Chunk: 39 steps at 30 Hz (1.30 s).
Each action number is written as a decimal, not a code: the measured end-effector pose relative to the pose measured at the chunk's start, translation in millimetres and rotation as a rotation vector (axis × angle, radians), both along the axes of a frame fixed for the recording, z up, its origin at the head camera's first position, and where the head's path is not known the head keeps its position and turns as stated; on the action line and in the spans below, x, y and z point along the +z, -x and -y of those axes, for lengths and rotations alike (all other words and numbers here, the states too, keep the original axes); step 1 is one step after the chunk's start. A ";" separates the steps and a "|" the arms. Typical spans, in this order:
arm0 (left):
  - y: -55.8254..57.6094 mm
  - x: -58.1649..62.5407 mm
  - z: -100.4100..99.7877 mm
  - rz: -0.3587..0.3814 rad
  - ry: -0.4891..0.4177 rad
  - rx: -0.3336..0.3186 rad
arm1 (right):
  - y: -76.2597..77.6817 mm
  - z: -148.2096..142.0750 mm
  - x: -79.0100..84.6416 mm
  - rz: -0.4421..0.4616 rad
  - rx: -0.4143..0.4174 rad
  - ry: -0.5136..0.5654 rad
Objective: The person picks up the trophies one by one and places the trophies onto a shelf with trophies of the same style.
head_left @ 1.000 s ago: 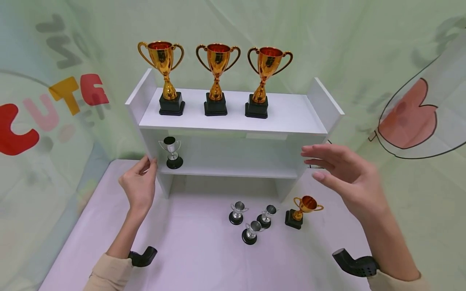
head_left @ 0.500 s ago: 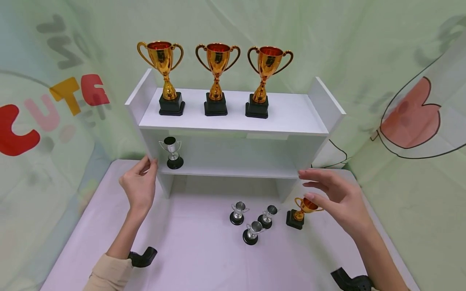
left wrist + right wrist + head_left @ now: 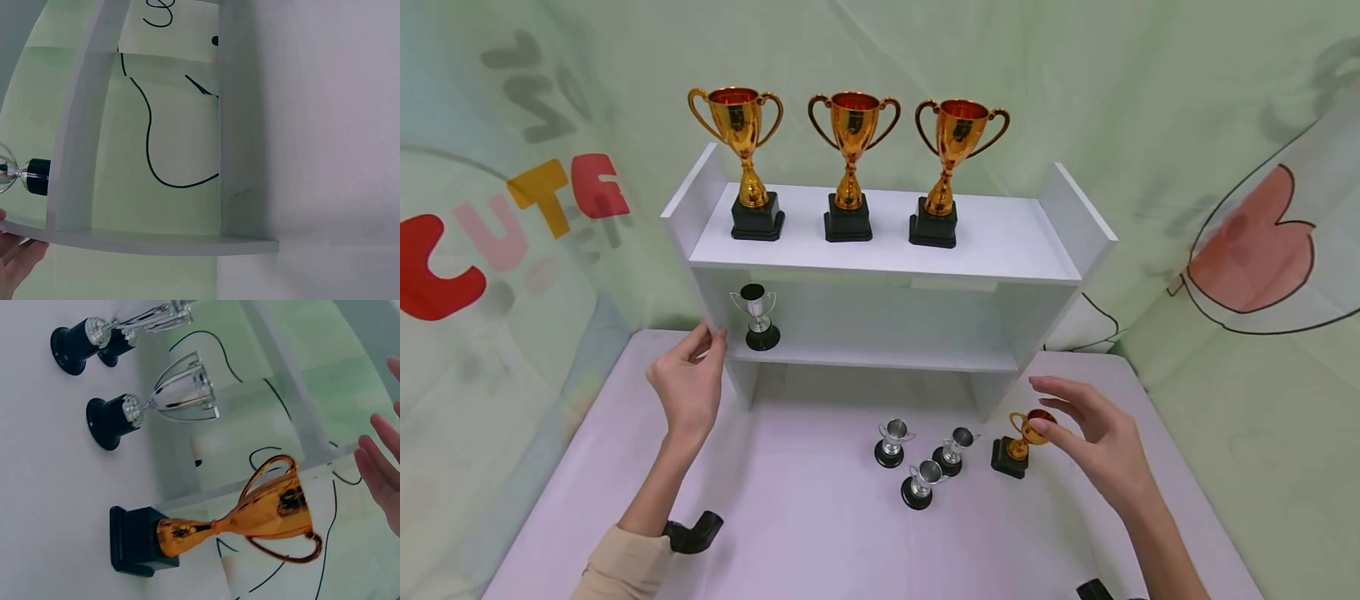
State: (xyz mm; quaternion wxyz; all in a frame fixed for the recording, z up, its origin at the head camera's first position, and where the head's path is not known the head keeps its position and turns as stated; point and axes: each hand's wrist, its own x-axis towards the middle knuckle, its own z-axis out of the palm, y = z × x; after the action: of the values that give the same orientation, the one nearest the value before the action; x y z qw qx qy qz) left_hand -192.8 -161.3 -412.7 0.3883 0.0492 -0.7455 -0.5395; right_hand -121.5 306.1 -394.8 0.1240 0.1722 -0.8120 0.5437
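My left hand [image 3: 687, 385] pinches the front edge of the left side panel of a white shelf [image 3: 992, 237], beside its middle board. In the left wrist view its fingers [image 3: 26, 259] lie along that panel. My right hand [image 3: 1093, 442], fingers spread and slightly bent, hovers at the cup of a gold trophy [image 3: 1011, 458] on the table. The right wrist view shows this gold trophy [image 3: 269, 512] upright on its black base, the hand's fingers apart from it. A small silver trophy [image 3: 758, 315] stands on the middle board, near my left hand.
Three gold trophies [image 3: 850, 162] line the top board. On the table, left of the table's gold trophy, three small silver trophies [image 3: 922, 479] stand close together. Green cloth [image 3: 1120, 92] with printed letters and drawings hangs behind the shelf.
My right hand has come down from beside the shelf's right side to the gold trophy on the table. The left hand keeps its hold on the shelf.
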 end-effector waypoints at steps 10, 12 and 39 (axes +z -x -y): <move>0.7 -0.9 -0.3 -0.007 -0.004 -0.001 | -4.8 -14.8 -24.6 0.078 -0.124 -0.027; 1.0 -1.1 0.0 -0.002 -0.003 0.002 | -4.8 -17.3 -30.9 0.098 -0.131 -0.022; 0.4 -0.1 -1.1 0.004 -0.013 0.000 | 0.1 -24.0 -85.5 0.219 -0.203 0.081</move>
State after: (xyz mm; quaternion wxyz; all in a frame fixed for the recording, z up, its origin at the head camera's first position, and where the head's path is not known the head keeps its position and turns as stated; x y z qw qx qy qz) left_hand -193.1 -160.2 -412.8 0.3865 0.0529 -0.7429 -0.5440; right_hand -121.6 330.1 -480.3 0.0959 0.0241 -0.8114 0.5761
